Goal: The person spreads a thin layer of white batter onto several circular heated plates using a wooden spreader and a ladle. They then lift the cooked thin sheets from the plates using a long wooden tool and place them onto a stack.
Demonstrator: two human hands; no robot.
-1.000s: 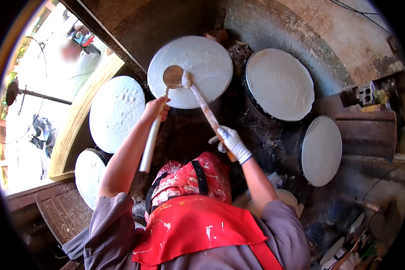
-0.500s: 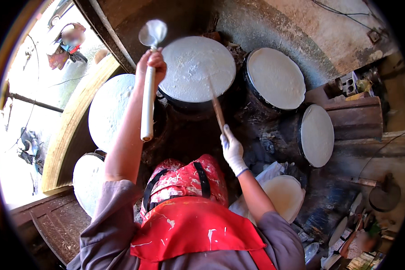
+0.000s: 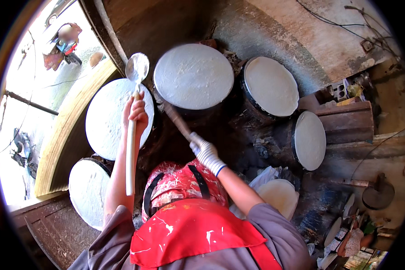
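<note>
My left hand (image 3: 137,111), bare, is closed round the long pale handle of a ladle (image 3: 137,67). The metal bowl of the ladle points away from me, in front of the upper edge of the left round pan (image 3: 108,121), which bears a white layer. In my right hand (image 3: 207,156), in a white glove, is a brown stick (image 3: 177,120), blurred toward its far end. That far end reaches the gap between the left pan and the far-middle round pan (image 3: 193,76), also white on top. Whether the stick touches either pan, I cannot tell.
More white-topped round pans stand at the far right (image 3: 271,86), right (image 3: 310,140) and near left (image 3: 89,193). A pale round sheet (image 3: 279,198) lies on plastic by my right arm. Through the left opening a person (image 3: 63,47) is on a motorbike; another person (image 3: 353,240) is at lower right.
My left hand and the ladle have come nearer and left, off the far-middle pan's edge. My right hand has swung left and nearer, drawing the stick off that pan's surface.
</note>
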